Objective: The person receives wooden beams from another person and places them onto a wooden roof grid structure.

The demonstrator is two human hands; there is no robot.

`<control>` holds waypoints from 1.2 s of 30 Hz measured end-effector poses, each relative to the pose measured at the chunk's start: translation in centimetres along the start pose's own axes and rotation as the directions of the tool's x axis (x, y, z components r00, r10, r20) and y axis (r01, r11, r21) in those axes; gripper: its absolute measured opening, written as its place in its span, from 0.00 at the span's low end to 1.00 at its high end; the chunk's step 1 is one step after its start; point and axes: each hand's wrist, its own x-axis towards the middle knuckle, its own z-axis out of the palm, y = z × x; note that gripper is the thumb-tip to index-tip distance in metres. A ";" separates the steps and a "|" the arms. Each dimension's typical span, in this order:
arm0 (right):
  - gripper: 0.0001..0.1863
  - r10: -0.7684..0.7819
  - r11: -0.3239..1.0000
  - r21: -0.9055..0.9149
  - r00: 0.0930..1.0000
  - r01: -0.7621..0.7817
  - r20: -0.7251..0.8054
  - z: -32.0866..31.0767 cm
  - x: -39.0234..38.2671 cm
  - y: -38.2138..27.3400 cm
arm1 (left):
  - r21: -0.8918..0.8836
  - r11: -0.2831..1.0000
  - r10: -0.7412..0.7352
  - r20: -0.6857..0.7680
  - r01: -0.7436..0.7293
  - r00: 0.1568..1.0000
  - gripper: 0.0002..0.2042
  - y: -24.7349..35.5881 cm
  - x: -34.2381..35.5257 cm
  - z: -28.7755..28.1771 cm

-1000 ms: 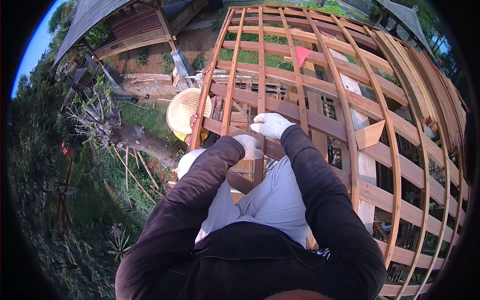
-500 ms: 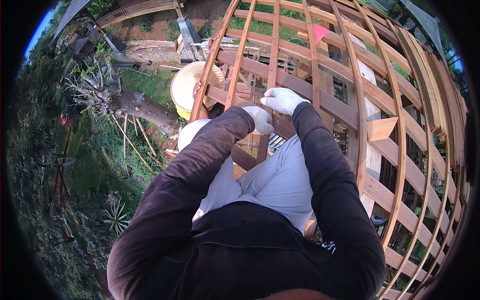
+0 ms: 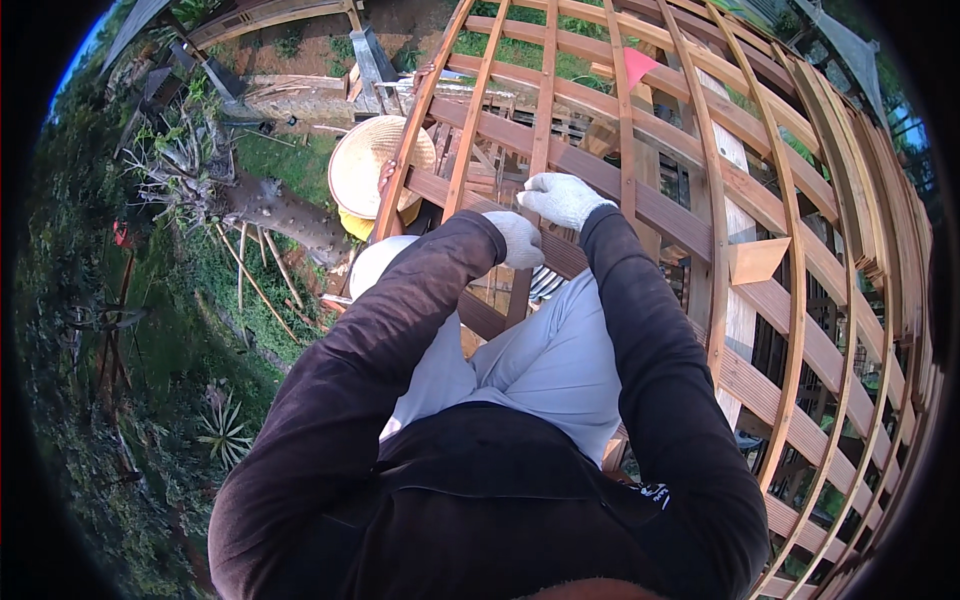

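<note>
I sit on a timber roof lattice (image 3: 660,240) of planks and crossing battens, my legs in pale trousers. My right hand (image 3: 560,200), in a white knit glove, is curled at a batten (image 3: 543,120), its thumb and index finger close together. My left hand (image 3: 515,240), gloved alike, is bent over the timber just below and left of it. What either hand holds, if anything, is too small or hidden to make out. Beyond the left edge a co-worker in a woven conical hat (image 3: 378,165) and yellow top grips the edge batten with a bare hand (image 3: 387,182).
Long boards (image 3: 860,190) are stacked along the lattice's right side. An angled wood offcut (image 3: 757,260) and a red triangular piece (image 3: 637,66) lie on it. The left edge drops to ground with a leafless tree trunk (image 3: 285,220), propping poles and plants; a roofed structure (image 3: 260,25) stands behind.
The whole view has shifted upward and slightly right since a second ago, settling in the last half second. Both hands stay at the same batten, fingers curled. The co-worker's hat has moved slightly.
</note>
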 end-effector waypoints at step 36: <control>0.24 -0.012 0.989 0.144 0.981 0.041 -0.196 1.8 2.3 2.5 | -0.074 0.988 -0.149 -0.234 0.136 0.961 0.26 -0.9 0.4 -1.2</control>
